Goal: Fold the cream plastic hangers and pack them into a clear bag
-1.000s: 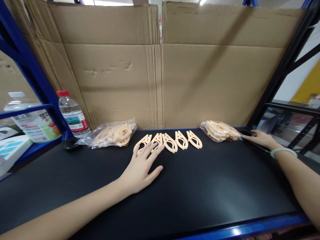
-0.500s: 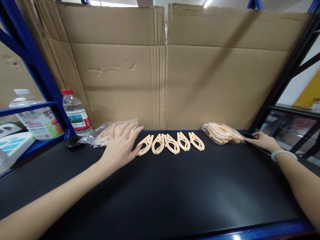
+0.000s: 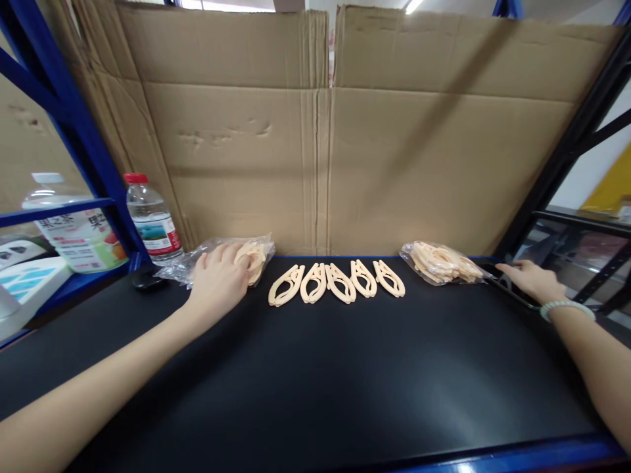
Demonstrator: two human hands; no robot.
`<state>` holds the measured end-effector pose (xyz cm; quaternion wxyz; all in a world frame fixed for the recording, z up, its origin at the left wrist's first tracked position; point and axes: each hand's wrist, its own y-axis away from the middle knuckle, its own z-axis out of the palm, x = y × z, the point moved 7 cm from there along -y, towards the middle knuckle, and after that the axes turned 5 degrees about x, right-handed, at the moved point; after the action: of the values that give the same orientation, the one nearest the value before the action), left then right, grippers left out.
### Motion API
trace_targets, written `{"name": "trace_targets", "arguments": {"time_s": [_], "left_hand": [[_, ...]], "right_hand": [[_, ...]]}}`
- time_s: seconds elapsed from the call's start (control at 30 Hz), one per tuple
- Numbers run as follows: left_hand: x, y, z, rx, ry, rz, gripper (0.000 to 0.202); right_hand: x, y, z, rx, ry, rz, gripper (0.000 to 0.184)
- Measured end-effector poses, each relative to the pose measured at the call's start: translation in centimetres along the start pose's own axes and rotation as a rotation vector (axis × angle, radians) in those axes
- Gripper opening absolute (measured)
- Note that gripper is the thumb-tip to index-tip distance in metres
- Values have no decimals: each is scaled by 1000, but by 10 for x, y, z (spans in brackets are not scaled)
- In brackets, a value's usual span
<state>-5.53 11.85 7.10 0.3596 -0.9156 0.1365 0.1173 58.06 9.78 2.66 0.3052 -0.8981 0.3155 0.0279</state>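
Note:
Several cream plastic clips [image 3: 337,283] lie in a row at the back of the black tabletop [image 3: 345,387]. To their left a clear plastic bag [image 3: 256,253] holds more of them; my left hand [image 3: 217,279] rests on this bag with its fingers curled over it. A second clear bag of clips [image 3: 441,263] lies to the right of the row. My right hand [image 3: 530,279], with a bead bracelet at the wrist, lies flat beside that bag on a dark object at the table's right edge, fingers stretched.
Tall cardboard sheets [image 3: 325,131] stand behind the table. A water bottle with a red cap [image 3: 152,220] and a larger labelled bottle [image 3: 73,230] stand at the left by blue rack posts [image 3: 73,125]. A small black object [image 3: 142,281] lies near the bottle.
My left hand has moved left from the leftmost clip of the row onto the left bag and curled its fingers there. My right hand has stayed by the right bag.

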Motion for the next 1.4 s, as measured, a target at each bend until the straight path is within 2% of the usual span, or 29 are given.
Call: {"name": "trace_targets", "arguments": {"time_s": [0.1, 0.23, 0.33, 0.43, 0.5, 0.6, 0.63, 0.67, 0.73, 0.8, 0.87, 1.0, 1.2, 1.27, 1.4], "left_hand": [[4, -1, -8, 98, 54, 41, 25], [30, 3, -38, 285, 180, 174, 21], [65, 18, -65, 385, 378, 383, 13], [104, 42, -81, 361, 573, 667, 21], [123, 56, -84, 284, 671, 779, 23], [140, 68, -83, 124, 806, 875, 19], [142, 69, -82, 63, 858, 884, 17], [142, 70, -82, 4, 916, 881, 20], [140, 69, -82, -89, 1043, 850, 32], [136, 65, -83, -131, 1165, 792, 34], [130, 61, -82, -119, 1246, 723, 26], [125, 55, -72, -82, 1212, 606, 20], [139, 60, -58, -201, 1130, 611, 23], [141, 61, -57, -190, 1123, 609, 23], [146, 63, -57, -184, 1072, 644, 23]], "right_hand": [[7, 2, -18, 77, -78, 151, 34], [-1, 3, -47, 298, -224, 217, 27], [-25, 11, -70, 489, -332, 126, 26], [-69, 32, -86, 577, -435, -97, 26], [-108, 54, -88, 527, -505, -321, 23], [-168, 95, -76, 342, -543, -705, 23], [-191, 115, -67, 216, -505, -954, 31], [-205, 131, -58, 139, -457, -1107, 40], [-218, 149, -41, 34, -367, -1260, 57], [-219, 152, -28, -16, -333, -1265, 68], [-216, 150, -23, -45, -355, -1249, 74], [-211, 142, -20, -50, -378, -1222, 77], [-211, 138, -2, -178, -218, -1241, 98], [-210, 139, -1, -186, -168, -1263, 98], [-212, 141, -7, -118, -95, -1308, 87]]}}
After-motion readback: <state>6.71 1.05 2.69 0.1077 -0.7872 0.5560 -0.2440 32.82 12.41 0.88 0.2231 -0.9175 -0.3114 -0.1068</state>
